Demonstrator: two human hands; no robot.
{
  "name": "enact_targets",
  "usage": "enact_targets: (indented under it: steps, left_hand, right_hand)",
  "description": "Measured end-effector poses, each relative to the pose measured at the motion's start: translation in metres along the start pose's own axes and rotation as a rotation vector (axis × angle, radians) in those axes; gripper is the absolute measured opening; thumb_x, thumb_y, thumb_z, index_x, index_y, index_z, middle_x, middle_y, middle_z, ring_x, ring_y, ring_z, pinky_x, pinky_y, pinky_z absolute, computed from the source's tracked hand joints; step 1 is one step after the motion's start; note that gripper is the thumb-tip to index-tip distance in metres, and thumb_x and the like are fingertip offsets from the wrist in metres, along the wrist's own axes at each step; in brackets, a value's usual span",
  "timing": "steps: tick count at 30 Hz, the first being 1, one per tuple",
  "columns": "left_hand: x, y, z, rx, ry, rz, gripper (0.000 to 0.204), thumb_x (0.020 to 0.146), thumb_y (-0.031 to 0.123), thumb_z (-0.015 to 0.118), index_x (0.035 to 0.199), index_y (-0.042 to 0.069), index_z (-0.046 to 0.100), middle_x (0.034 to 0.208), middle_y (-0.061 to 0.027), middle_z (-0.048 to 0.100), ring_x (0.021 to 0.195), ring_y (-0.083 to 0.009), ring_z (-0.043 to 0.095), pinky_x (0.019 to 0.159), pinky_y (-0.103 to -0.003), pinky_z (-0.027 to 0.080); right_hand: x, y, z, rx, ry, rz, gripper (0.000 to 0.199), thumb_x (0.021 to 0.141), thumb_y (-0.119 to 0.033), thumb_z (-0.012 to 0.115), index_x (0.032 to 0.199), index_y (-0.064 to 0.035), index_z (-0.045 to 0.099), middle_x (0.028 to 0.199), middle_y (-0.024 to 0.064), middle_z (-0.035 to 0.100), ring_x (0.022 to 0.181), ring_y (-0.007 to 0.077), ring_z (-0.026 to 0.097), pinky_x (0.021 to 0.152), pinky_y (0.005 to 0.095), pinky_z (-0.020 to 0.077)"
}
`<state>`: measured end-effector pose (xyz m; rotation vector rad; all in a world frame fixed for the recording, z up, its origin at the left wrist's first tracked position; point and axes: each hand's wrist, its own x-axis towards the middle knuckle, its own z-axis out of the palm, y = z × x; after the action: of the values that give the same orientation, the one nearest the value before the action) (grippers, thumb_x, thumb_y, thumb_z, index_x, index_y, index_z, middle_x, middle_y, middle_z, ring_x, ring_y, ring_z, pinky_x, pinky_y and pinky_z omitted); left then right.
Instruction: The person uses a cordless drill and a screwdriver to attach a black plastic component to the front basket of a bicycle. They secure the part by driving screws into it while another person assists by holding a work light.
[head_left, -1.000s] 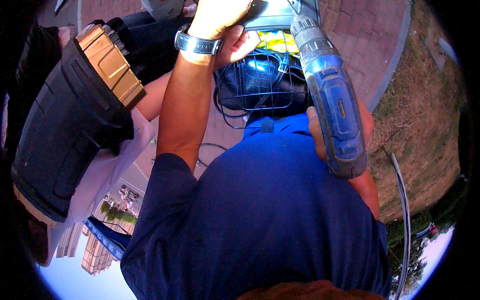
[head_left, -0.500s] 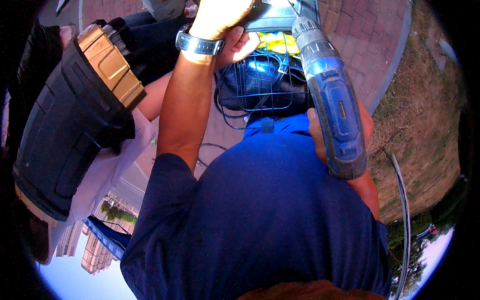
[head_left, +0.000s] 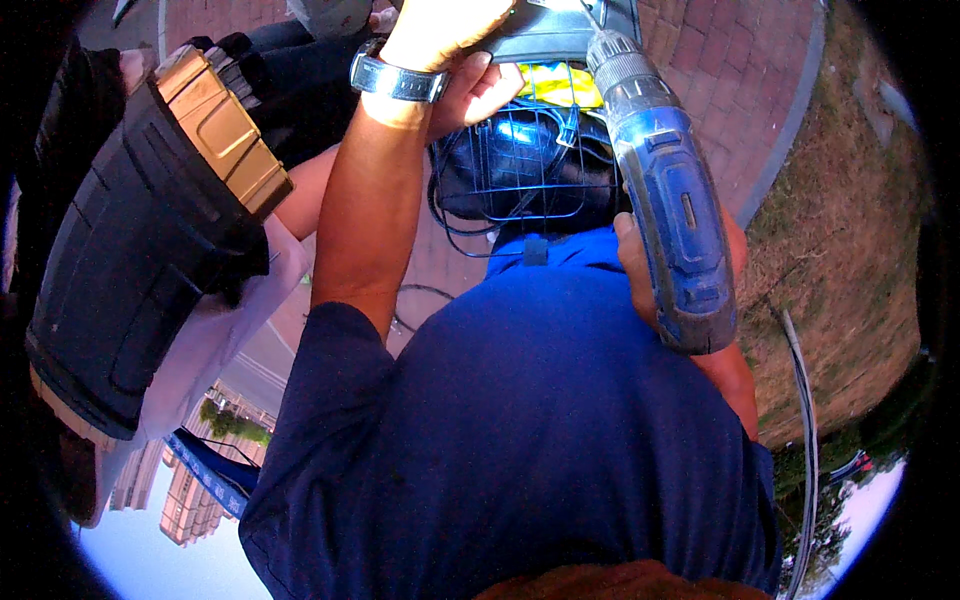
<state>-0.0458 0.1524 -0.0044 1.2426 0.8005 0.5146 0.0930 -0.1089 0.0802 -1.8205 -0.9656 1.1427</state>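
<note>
My right hand (head_left: 637, 262) is wrapped round the grip of a blue and black cordless drill (head_left: 680, 215). The drill's chuck (head_left: 615, 55) is at the top, and a thin bit runs from it toward a grey box (head_left: 550, 45) at the upper edge. My left hand (head_left: 440, 30), with a black-strapped watch (head_left: 400, 78) on the wrist, reaches to the left side of that box. Strong light and the picture's edge hide its fingers. Just below it, another person's hand (head_left: 482, 95) lies close to the box with curled fingers.
A wire basket (head_left: 525, 187) holds a black bag (head_left: 475, 170) and a yellow item (head_left: 560, 85). A person in a pale sleeve (head_left: 235, 330) stands close on my left, under a large black and tan object (head_left: 150, 240). Red paving (head_left: 740, 70) meets dry grass (head_left: 840, 230) on the right.
The drill has shifted very slightly to the right. My left hand and the other person's hand stay nearly where they were.
</note>
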Motion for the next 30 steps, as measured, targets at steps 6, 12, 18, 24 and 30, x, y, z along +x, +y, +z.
enact_targets:
  steps: [6,12,18,24,30]
  left_hand:
    - [0.002,0.012,0.000,0.214,0.003,-0.037,0.010,0.099,0.010,0.069,0.095,0.000,0.069,0.086,-0.0004,0.069,0.079,-0.0073,0.060,0.071,-0.024,0.049]
    - [0.004,0.007,-0.002,0.238,-0.033,0.007,0.011,0.099,0.011,0.070,0.096,0.000,0.069,0.083,0.0003,0.068,0.076,-0.0064,0.059,0.067,-0.023,0.048]
    - [0.003,0.019,0.000,0.250,-0.017,-0.082,0.012,0.099,0.012,0.070,0.095,0.001,0.069,0.082,0.0008,0.068,0.074,-0.0058,0.059,0.064,-0.023,0.047]
    - [0.004,0.007,-0.003,0.239,-0.008,-0.047,0.011,0.099,0.012,0.069,0.096,0.001,0.069,0.082,0.0006,0.069,0.074,-0.0060,0.059,0.064,-0.023,0.047]
    - [0.006,0.007,-0.002,0.224,-0.032,-0.050,0.011,0.099,0.012,0.070,0.095,0.001,0.069,0.083,0.0005,0.069,0.075,-0.0067,0.060,0.066,-0.024,0.048]
  right_hand:
    - [0.001,0.000,-0.002,-0.009,-0.012,-0.044,0.068,0.075,-0.011,0.087,0.136,0.0015,0.062,0.109,0.0095,0.073,0.095,0.0160,0.070,0.083,0.0313,0.0561]
    - [-0.001,-0.005,0.000,-0.035,-0.002,-0.015,0.067,0.074,-0.009,0.087,0.135,0.0018,0.062,0.108,0.0100,0.073,0.095,0.0164,0.070,0.082,0.0315,0.0566]
    - [-0.003,0.001,0.003,-0.022,0.015,-0.008,0.072,0.073,-0.010,0.088,0.138,0.0017,0.060,0.109,0.0109,0.074,0.096,0.0180,0.071,0.082,0.0321,0.0573]
    - [-0.003,0.006,0.004,-0.068,0.012,-0.072,0.073,0.074,-0.012,0.088,0.139,0.0019,0.059,0.110,0.0119,0.074,0.096,0.0192,0.072,0.082,0.0322,0.0573]
    - [0.001,-0.003,0.005,-0.028,0.019,-0.053,0.052,0.078,-0.009,0.083,0.126,0.0000,0.066,0.100,0.0085,0.073,0.088,0.0162,0.070,0.077,0.0309,0.0563]
